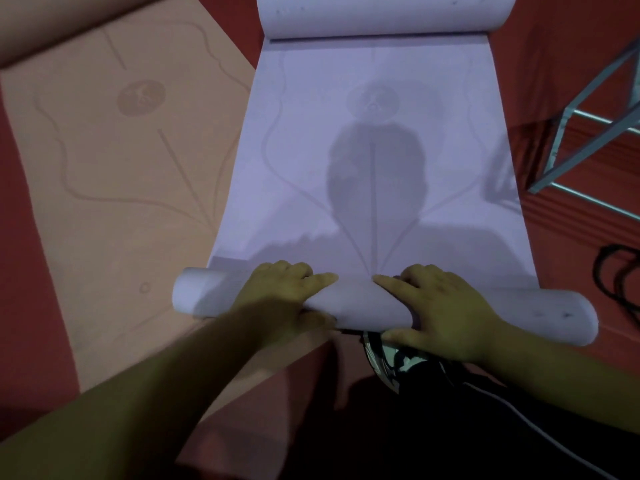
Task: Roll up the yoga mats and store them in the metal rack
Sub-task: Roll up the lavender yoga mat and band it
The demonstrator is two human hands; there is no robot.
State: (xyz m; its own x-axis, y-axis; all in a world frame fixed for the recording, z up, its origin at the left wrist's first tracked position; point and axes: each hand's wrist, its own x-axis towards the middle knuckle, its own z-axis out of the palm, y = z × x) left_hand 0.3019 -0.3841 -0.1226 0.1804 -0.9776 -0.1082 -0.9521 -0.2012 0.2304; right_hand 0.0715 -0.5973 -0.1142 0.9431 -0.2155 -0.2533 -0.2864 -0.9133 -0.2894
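Observation:
A pale lilac yoga mat [381,150] lies spread on the red floor in front of me. Its near end is wound into a short roll [360,303] lying crosswise. My left hand [277,296] curls over the roll left of the middle, fingers over the top and thumb underneath. My right hand [446,313] lies on the roll right of the middle, fingers over the top, thumb at the near side. The mat's far end [384,12] curls up into a second roll. A peach yoga mat [114,174] lies flat to the left. Part of the metal rack [585,119] shows at the right.
The peach mat's near corner runs under my left forearm. A black cord [616,282] loops on the floor at the right edge. My dark clothing with a white cable [512,410] fills the lower right. Red floor [31,306] shows between and beside the mats.

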